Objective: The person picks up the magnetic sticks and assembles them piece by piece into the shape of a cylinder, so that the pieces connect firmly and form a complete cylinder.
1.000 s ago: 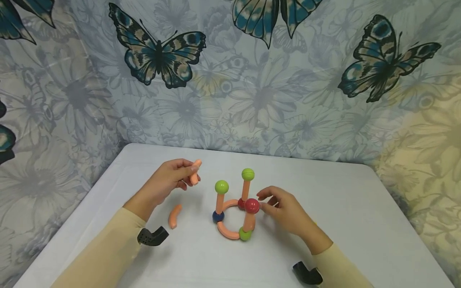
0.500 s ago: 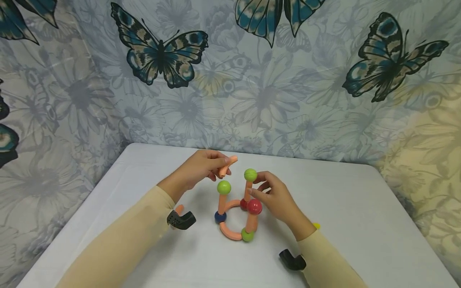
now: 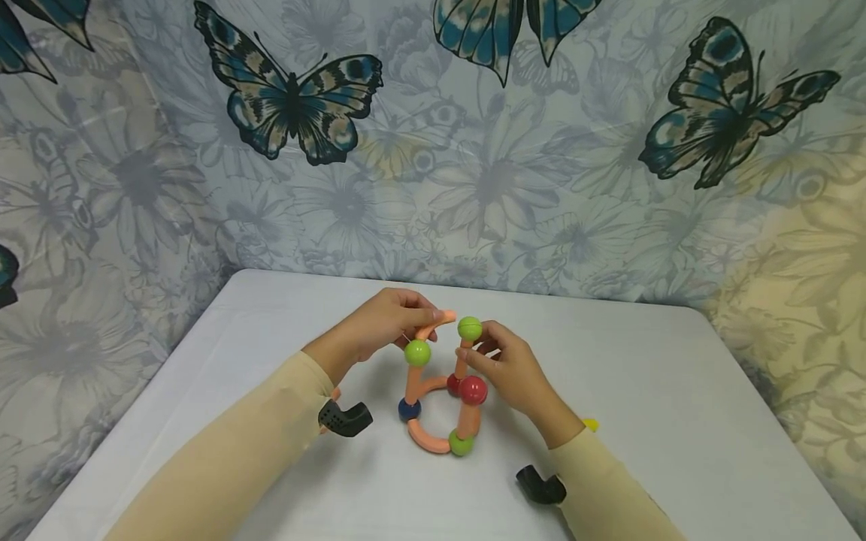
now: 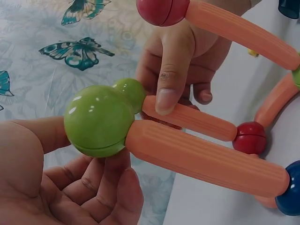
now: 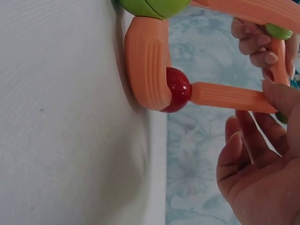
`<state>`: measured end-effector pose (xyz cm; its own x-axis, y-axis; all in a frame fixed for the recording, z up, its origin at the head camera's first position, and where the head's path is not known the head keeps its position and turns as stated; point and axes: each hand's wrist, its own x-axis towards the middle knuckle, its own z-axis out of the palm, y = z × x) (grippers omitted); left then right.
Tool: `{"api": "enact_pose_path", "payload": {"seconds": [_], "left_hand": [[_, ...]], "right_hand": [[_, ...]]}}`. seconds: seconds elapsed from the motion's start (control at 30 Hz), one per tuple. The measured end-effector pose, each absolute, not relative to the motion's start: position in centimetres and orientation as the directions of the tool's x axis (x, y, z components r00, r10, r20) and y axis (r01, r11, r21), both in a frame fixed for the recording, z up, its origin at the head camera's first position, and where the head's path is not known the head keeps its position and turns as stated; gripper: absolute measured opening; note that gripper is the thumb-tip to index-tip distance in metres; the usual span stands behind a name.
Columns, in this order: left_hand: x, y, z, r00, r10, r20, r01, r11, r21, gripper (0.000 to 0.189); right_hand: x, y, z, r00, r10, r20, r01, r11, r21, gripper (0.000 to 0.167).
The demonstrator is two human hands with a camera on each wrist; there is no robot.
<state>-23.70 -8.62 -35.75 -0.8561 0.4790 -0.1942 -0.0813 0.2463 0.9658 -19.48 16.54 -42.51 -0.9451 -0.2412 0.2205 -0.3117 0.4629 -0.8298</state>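
An orange magnetic rod (image 3: 436, 324), slightly curved, is held between the thumb and fingers of my left hand (image 3: 382, 327). Its near end meets or nearly meets the left green ball (image 3: 417, 353); the other end points toward the far green ball (image 3: 470, 328). My right hand (image 3: 507, 368) pinches the upright orange stick (image 5: 229, 96) beneath that far ball. Both posts rise from a ring of curved orange rods (image 3: 428, 438) joined by a blue ball (image 3: 409, 409), a red ball (image 5: 178, 89) and a lower green ball (image 3: 461, 443). Another red ball (image 3: 473, 390) tops the nearest post.
A loose orange rod (image 3: 336, 394) lies on the white table (image 3: 643, 391), mostly hidden by the left wrist's black camera (image 3: 346, 419). A yellow piece (image 3: 591, 424) shows past the right sleeve. Behind the table hangs a butterfly-patterned cloth (image 3: 501, 188).
My left hand has carried the rod right, then lowered it to the left green ball. My right hand has moved from beside the nearer red ball to the far upright stick and pinches it.
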Motion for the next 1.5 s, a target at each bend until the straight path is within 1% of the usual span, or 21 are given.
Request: {"api": "enact_pose_path", "payload": {"seconds": [0.2,0.47,0.73,0.9,1.03,1.13,1.2,1.4,1.5], "left_hand": [[-23.6,-9.0,-35.9,-0.844,0.485,-0.230,-0.111,0.261,0.959,0.027],[-23.6,-9.2,-36.4,-0.844,0.492,-0.213,-0.098,0.250,0.963,0.028],[-23.3,-9.4,-36.6,-0.852,0.482,-0.202,-0.073,0.273,0.959,0.031],[-23.1,-9.7,-36.6,-0.861,0.462,-0.212,-0.076,0.296,0.952,0.033],[-23.1,-9.9,-36.8,-0.864,0.454,-0.216,-0.080,0.300,0.950,0.033],[-23.0,-10.1,-37.0,-0.866,0.449,-0.221,-0.081,0.309,0.948,0.037],[-23.0,-10.3,-37.2,-0.872,0.436,-0.220,-0.076,0.325,0.943,0.040],[-22.7,-12.0,-37.9,-0.900,0.388,-0.201,-0.055,0.357,0.933,0.046],[-22.1,-13.7,-38.5,-0.914,0.359,-0.190,-0.055,0.353,0.934,0.050]], "right_hand": [[-19.5,16.2,-42.4,-0.949,-0.234,0.212,-0.301,0.465,-0.832,0.015],[-19.5,16.2,-42.3,-0.946,-0.241,0.215,-0.307,0.461,-0.833,0.017],[-19.0,16.8,-42.3,-0.952,-0.233,0.198,-0.288,0.465,-0.837,0.027],[-18.6,17.3,-42.3,-0.950,-0.240,0.198,-0.289,0.444,-0.848,0.032],[-18.7,17.2,-42.5,-0.956,-0.248,0.159,-0.256,0.433,-0.864,0.040],[-18.9,17.0,-42.7,-0.958,-0.256,0.131,-0.235,0.435,-0.869,0.043],[-18.8,17.0,-42.8,-0.959,-0.253,0.124,-0.230,0.448,-0.864,0.042],[-17.6,18.2,-43.3,-0.960,-0.228,0.161,-0.253,0.473,-0.844,0.036],[-16.6,19.2,-43.8,-0.949,-0.272,0.159,-0.270,0.441,-0.856,0.031]]}}
